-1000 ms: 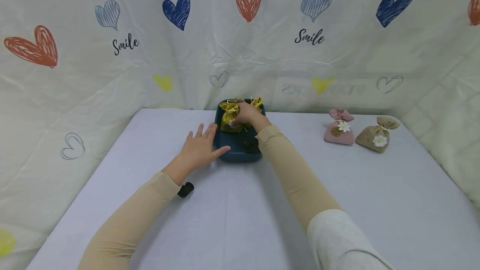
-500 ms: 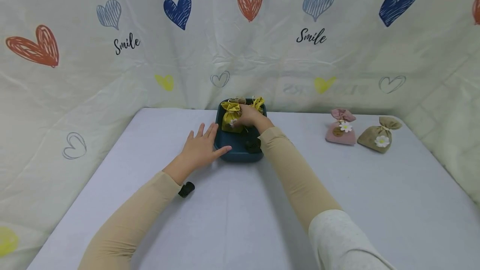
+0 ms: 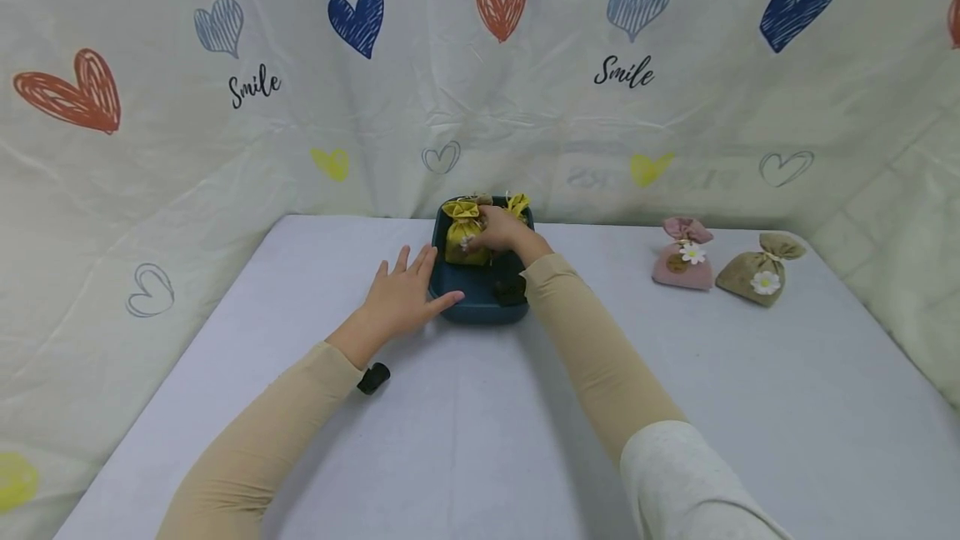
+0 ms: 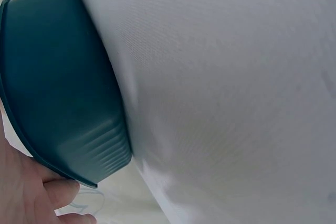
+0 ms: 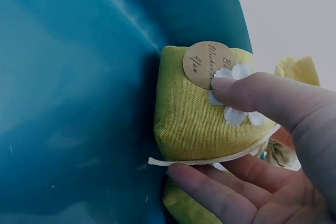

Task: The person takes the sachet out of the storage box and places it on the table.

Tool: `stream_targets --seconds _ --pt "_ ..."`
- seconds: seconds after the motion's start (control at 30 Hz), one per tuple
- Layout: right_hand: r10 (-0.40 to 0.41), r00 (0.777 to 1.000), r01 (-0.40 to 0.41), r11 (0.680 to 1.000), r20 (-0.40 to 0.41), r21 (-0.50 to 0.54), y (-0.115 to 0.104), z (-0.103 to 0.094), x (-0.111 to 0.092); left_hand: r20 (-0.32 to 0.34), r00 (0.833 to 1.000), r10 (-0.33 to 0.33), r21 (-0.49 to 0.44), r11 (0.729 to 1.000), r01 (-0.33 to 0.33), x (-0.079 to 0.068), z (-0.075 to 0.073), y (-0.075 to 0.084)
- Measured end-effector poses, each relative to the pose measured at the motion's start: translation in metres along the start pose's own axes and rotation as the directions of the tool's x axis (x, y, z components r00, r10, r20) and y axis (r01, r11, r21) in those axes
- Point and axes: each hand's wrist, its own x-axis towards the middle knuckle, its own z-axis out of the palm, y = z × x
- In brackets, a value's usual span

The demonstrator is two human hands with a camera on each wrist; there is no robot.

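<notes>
A yellow drawstring pouch (image 5: 199, 114) with a white flower and a round paper tag stands in the dark teal plastic basin (image 3: 468, 280). My right hand (image 3: 504, 232) pinches it, thumb on the flower and fingers along its other side in the right wrist view. A second yellow pouch (image 3: 517, 207) sits behind that hand, mostly hidden. Part of another yellow pouch (image 5: 189, 205) shows below the fingers in the right wrist view. With fingers spread, my left hand (image 3: 397, 298) lies against the basin's left side, its fingertips at the rim in the left wrist view.
A pink pouch (image 3: 684, 261) and a tan pouch (image 3: 757, 273), both with white flowers, rest on the white-covered table (image 3: 465, 440) to the right. Behind the table hangs a pale curtain (image 3: 420, 90) printed with hearts. A small black device (image 3: 373, 378) is at the left wrist.
The right wrist has shifted slightly right, and the dark device beneath it shows more clearly. The right hand keeps hold of the yellow pouch; the left hand stays at the basin.
</notes>
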Motion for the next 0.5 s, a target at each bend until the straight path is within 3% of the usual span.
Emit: stream_targets --seconds 0.5 --pt "-0.071 0.997 0.066 0.99 0.035 0.124 0.001 -0.006 -0.013 0.011 1.0 -0.007 0.006 1.0 0.007 -0.002 -0.004 0.002"
